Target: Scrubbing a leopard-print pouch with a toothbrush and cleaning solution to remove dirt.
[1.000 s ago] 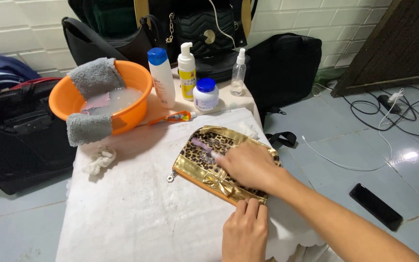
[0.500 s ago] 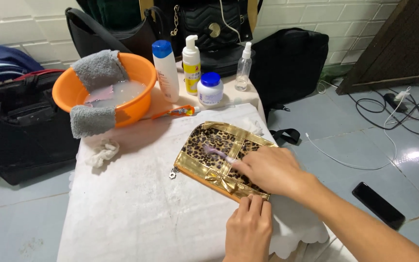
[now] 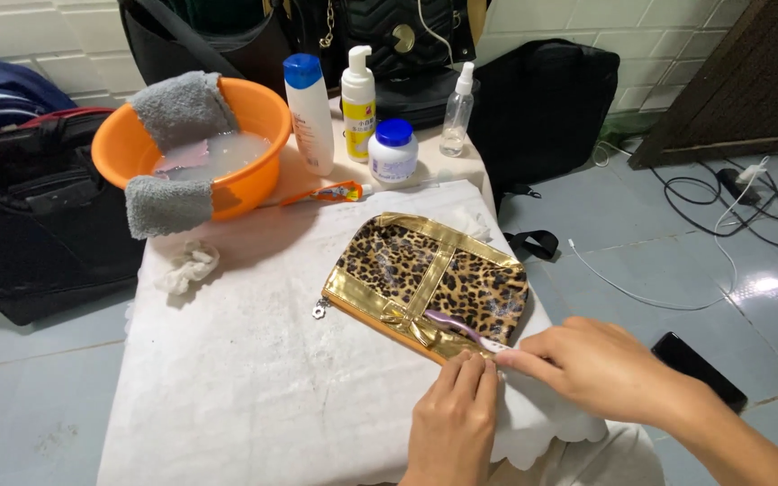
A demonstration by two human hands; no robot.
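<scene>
Pinning the near edge of the pouch (image 3: 429, 283) with flat fingertips, the left hand (image 3: 452, 423) seemed there to keep the thing from sliding on the white cloth (image 3: 254, 378) that covered the tabletop. The fingers lay pressed down rather than curled, so that hand gripped nothing; it only weighed on the gold trim.

The right hand (image 3: 601, 369) came in from the side, and its grip was narrow, fingers pinched on the handle of a purple toothbrush (image 3: 461, 328). The brush reached out leftward from the fingertips, its head resting on the pouch's near gold border by the bow. Held low and nearly flat like that, it looked placed for scrubbing along the trim.

The pouch, leopard-print with gold bands, lay slantwise near the tabletop's right side, zip pull hanging off its left corner. Its near corner sat just under both hands; the rest stretched away from them toward the bottles.

Further back stood an orange basin (image 3: 258, 112) of cloudy water with grey towels (image 3: 177, 103) draped over its rim, probably kept close for wetting. Beside it were a white bottle (image 3: 310, 112), a pump bottle (image 3: 358, 103), a small jar (image 3: 393, 151) and a clear spray bottle (image 3: 456, 112). A crumpled rag (image 3: 189, 265) lay below the basin.
</scene>
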